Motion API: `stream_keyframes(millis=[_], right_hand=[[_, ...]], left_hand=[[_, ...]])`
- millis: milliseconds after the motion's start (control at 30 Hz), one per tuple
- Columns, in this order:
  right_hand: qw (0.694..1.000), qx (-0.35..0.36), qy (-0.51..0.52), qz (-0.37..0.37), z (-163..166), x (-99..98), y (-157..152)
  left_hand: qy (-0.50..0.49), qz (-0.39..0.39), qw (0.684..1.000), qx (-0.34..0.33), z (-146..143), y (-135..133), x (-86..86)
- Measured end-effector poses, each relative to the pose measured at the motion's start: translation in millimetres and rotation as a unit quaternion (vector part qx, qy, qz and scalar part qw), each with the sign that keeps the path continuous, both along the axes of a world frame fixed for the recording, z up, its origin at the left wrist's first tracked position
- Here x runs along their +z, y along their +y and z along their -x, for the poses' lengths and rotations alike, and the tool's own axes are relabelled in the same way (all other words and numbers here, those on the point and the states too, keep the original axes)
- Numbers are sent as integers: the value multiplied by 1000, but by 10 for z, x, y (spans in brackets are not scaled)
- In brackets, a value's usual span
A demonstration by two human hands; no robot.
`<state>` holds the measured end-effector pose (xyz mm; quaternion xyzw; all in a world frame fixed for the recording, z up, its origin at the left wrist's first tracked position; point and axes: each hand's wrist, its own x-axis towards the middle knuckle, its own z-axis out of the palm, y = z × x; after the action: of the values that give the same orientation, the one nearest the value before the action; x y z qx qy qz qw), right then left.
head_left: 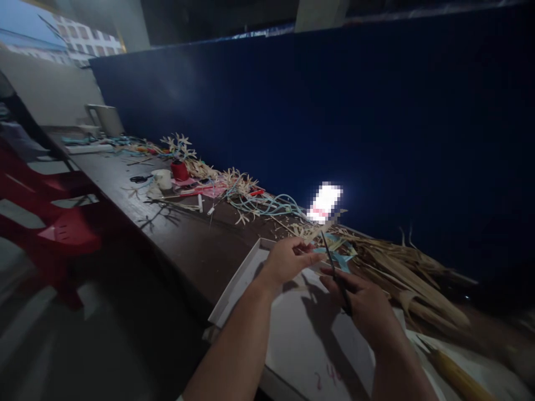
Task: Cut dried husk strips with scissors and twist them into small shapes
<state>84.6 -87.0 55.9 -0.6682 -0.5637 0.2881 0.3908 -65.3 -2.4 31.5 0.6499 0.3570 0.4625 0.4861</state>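
Observation:
My left hand [288,259] pinches a thin pale strip of dried husk [313,233] above a white tray [238,284]. My right hand [363,306] is closed on a pair of dark scissors [332,264], whose blades point up toward the strip, just below its end. Both hands hover over the tray, close together.
A long dark table [188,245] runs along a blue wall [334,111]. Dried corn husks [409,273] are piled to the right, with a corn cob [455,376] near the front. Further back lie husk flowers [240,181], blue strips [267,205], a red cup [179,170], a white roll [163,178], other scissors [140,179]. Red chairs [54,223] stand left.

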Motion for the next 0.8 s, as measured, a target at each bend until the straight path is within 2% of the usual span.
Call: stream_keyframes(millis=[167,500,667,800], right_hand=[[1000,-11,-6,29,20,-3,-6],[997,53,-9,61,13,-77,8],[996,55,29,65,21,-70,15],[997,47,36,59,32,-57,16]], left_hand=[[-58,-31,994,91,3,44,-13],[-102,55,992,57,23,98,-52],[-98,47,993,36,19,79,-55],[-82,19,994,66,29,89,-63]])
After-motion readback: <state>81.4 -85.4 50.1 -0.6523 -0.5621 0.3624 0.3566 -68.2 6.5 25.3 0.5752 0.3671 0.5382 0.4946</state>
